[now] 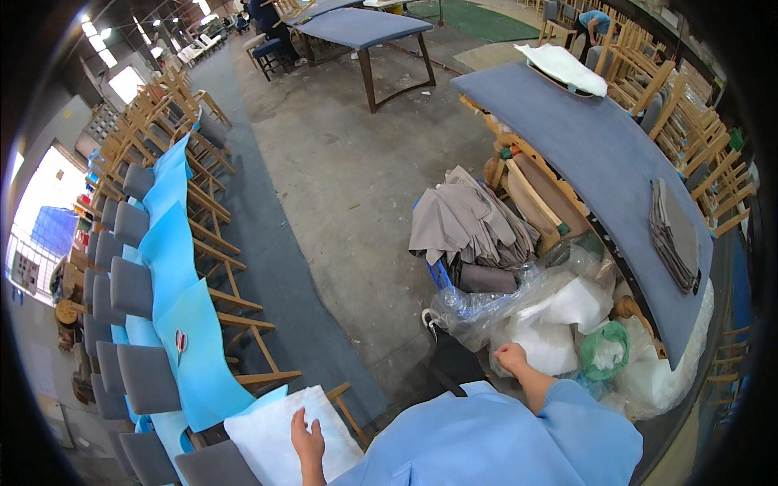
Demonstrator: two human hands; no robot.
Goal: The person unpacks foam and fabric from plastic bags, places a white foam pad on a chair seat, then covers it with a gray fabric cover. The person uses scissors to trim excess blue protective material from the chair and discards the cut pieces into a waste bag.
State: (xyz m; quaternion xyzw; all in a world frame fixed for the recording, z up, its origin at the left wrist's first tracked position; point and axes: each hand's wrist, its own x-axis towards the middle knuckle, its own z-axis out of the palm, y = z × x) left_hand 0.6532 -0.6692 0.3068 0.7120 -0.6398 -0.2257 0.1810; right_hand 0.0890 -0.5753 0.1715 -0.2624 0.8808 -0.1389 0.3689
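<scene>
My left hand (306,437) is held over a white padding sheet (263,433) at the lower left, its fingers stretched out and nothing in them. Whether it touches the sheet I cannot tell. The padding lies beside a row of grey upholstered chairs (146,381). Across those chairs runs a light blue sheet (203,348), with red-handled scissors (181,341) on it. At the right, my right hand (510,357) has curled fingers and no visible object in them. It appears in front of clear plastic bags with white stuffing (559,332).
A long blue-grey table (600,146) curves along the right, bearing folded grey fabric (677,235) and white padding (563,69). Grey-brown fabric (466,215) fills a blue crate beside it. Stacked wooden chair frames (681,121) stand behind. Another table (365,26) and people are farther off.
</scene>
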